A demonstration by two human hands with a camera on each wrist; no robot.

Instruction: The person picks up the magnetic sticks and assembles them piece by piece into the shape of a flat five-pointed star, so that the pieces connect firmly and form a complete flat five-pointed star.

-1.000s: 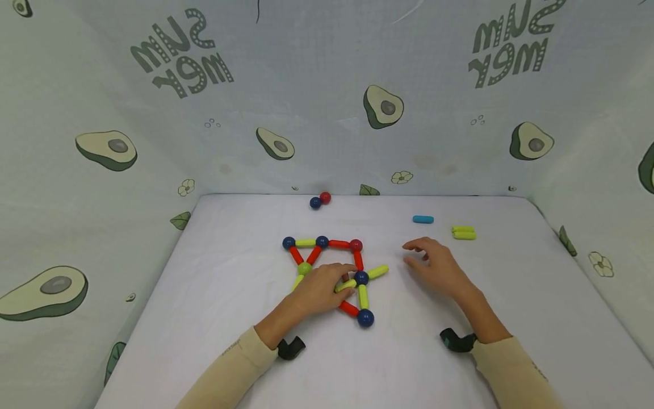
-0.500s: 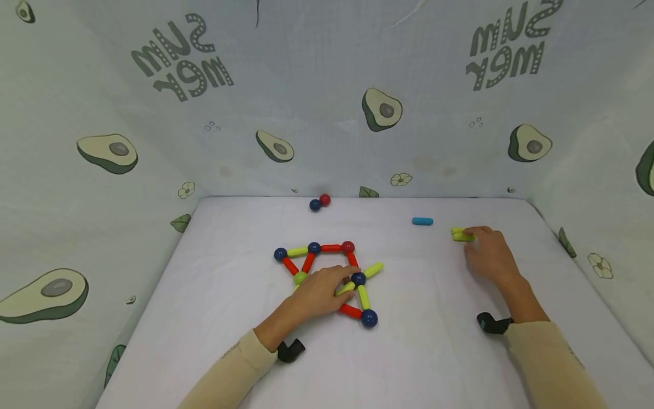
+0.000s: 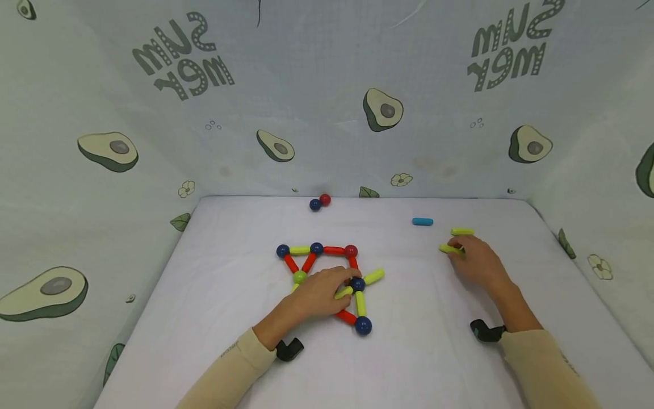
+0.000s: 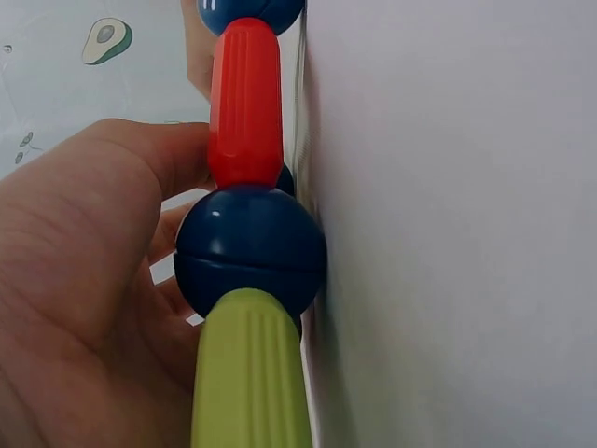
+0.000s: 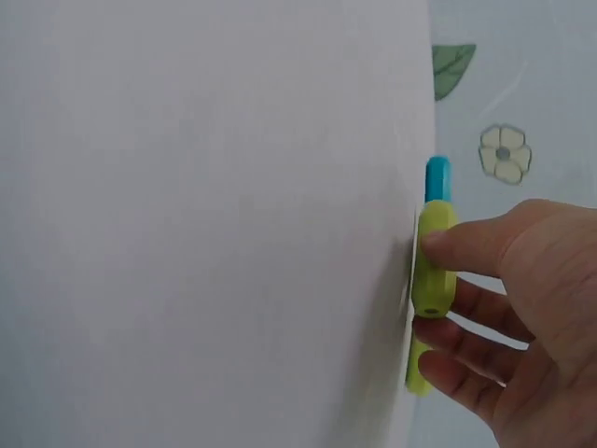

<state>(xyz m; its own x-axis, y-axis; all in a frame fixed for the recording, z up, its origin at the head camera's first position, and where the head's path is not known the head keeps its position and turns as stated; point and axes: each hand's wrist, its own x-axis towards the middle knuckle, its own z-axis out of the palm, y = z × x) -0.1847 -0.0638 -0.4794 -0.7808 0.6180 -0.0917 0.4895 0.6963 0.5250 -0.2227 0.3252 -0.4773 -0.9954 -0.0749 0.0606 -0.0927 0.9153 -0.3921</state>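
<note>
A flat frame of magnetic rods and balls lies on the white table, with red and yellow-green rods joined by blue, red and green balls. My left hand (image 3: 319,292) lies over its middle, thumb and index finger around a yellow-green rod (image 3: 344,292) that meets a blue ball (image 3: 357,284). That hand hides part of the frame. In the left wrist view a red rod (image 4: 246,103) and a blue ball (image 4: 250,247) stand before the thumb. To the right, my right hand (image 3: 477,261) pinches a loose yellow-green magnetic rod (image 3: 449,249), also seen in the right wrist view (image 5: 435,266).
Just beyond the right hand lies another yellow-green rod (image 3: 462,232). A blue rod (image 3: 422,221) is to its left. Toward the table's back edge sit a loose blue ball (image 3: 315,204) and a red ball (image 3: 325,199). A printed cloth hangs behind and beside the table.
My right hand has reached right to the two loose yellow-green rods, taken one and drawn it toward me. My left hand stays put while the frame shifts slightly.
</note>
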